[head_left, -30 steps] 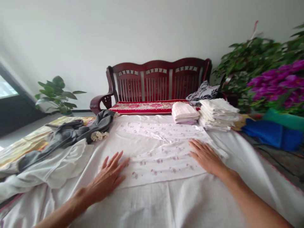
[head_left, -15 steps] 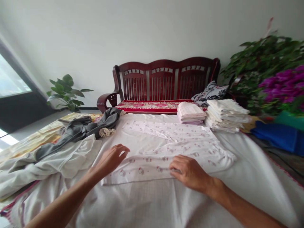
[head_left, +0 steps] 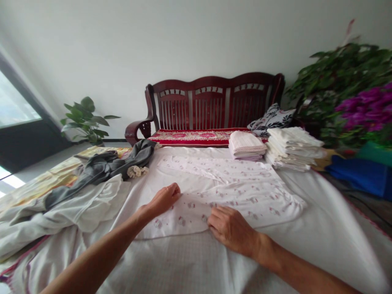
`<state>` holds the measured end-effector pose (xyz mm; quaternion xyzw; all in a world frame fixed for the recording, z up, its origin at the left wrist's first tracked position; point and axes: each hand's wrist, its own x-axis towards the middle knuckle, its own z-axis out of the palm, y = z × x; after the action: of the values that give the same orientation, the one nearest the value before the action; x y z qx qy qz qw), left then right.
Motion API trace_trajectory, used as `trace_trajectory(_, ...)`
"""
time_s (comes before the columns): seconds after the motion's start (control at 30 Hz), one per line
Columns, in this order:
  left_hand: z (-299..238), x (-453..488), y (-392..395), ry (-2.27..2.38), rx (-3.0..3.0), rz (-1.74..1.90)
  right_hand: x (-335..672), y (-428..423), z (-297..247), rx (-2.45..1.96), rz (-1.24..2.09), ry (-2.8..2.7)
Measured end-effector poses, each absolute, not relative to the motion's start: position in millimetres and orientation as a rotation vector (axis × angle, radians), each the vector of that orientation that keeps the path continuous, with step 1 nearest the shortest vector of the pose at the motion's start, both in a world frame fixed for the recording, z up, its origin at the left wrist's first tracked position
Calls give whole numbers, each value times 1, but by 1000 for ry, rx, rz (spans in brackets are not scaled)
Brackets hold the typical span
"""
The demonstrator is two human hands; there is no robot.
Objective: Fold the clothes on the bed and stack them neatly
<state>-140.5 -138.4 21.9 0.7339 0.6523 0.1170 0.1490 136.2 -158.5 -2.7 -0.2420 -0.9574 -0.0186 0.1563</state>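
Observation:
A white garment with small pink prints (head_left: 241, 192) lies spread on the white cloth-covered table (head_left: 190, 261). My left hand (head_left: 162, 200) rests on the garment's left part with its fingers curled closed against the fabric. My right hand (head_left: 231, 228) presses on the garment's near edge, its fingers bent and pinching the cloth. The two hands are close together near the garment's lower left corner.
A pile of grey and white clothes (head_left: 85, 179) lies at the left. Two stacks of folded cloth (head_left: 246, 145) (head_left: 295, 149) stand at the far right of the table. Behind are a dark red wooden bench (head_left: 211, 106), potted plants (head_left: 84, 118) and purple flowers (head_left: 366, 108).
Both hands went from lying flat and apart on the garment to curled and close together at its near left part. My view shifted slightly left.

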Motion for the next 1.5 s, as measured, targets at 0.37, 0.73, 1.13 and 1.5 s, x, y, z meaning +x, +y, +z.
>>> trace_trajectory(0.37, 17, -128, -151, 2054, 2349, 164, 145, -160, 3, -436, 178, -2781)
trace_trajectory(0.73, 4, -97, -201, 1039, 2745, 156, 158, -107, -8, -852, 19, -2714)
trace_trajectory(1.13, -9, -204, -235, 1640, 2702, 82, 163, -107, -31, -913, -161, -2692)
trace_trajectory(1.5, -14, -224, -232, 2179, 2415, 368, 160, -115, -27, -945, -164, -2703)
